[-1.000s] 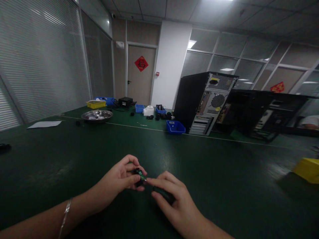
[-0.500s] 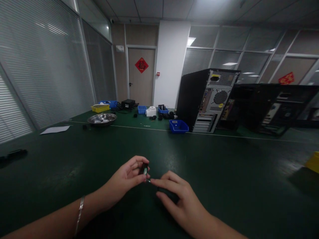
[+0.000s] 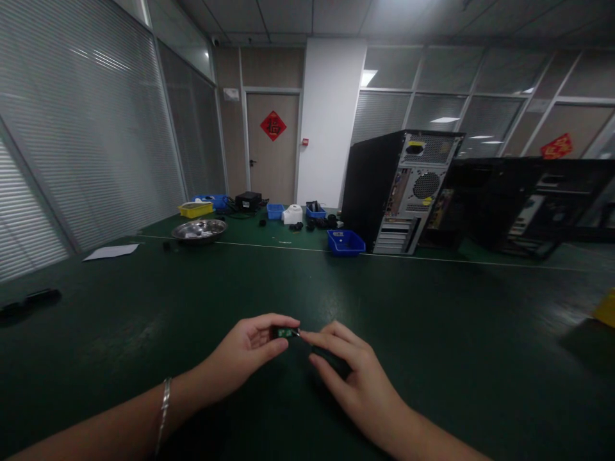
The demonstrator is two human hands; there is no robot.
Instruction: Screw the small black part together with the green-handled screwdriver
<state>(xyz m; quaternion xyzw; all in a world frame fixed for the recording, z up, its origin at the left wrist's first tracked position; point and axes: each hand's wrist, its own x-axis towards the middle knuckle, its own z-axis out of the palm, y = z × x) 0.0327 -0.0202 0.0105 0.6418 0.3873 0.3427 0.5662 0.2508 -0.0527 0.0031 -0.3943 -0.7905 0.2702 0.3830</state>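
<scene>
So we've got a tiny green circuit board (image 3: 284, 332) pinched in our left hand (image 3: 250, 352), thumb underneath and fingers curled over the top, just above the green table mat (image 3: 432, 358); our right hand (image 3: 353, 374) comes in from the other side, its index fingertip touching the board's right end, while the rest of that hand is closed around a small dark part (image 3: 331, 360) we can't really identify, too dim down there. The board looks feather light and stiff, probably brittle at the corners and not fond of being flexed; we'd say hold it by the edges, off the component faces, and a two-finger pinch is plenty. It's small enough to slip away, so low over the mat seems the safe place to work.

Further back: a blue parts bin (image 3: 346, 242), a black PC tower (image 3: 401, 192) showing its rear panel, a steel bowl (image 3: 198, 229), a yellow bin (image 3: 195, 209) and a sheet of paper (image 3: 111, 251); all well apart from our hands.
</scene>
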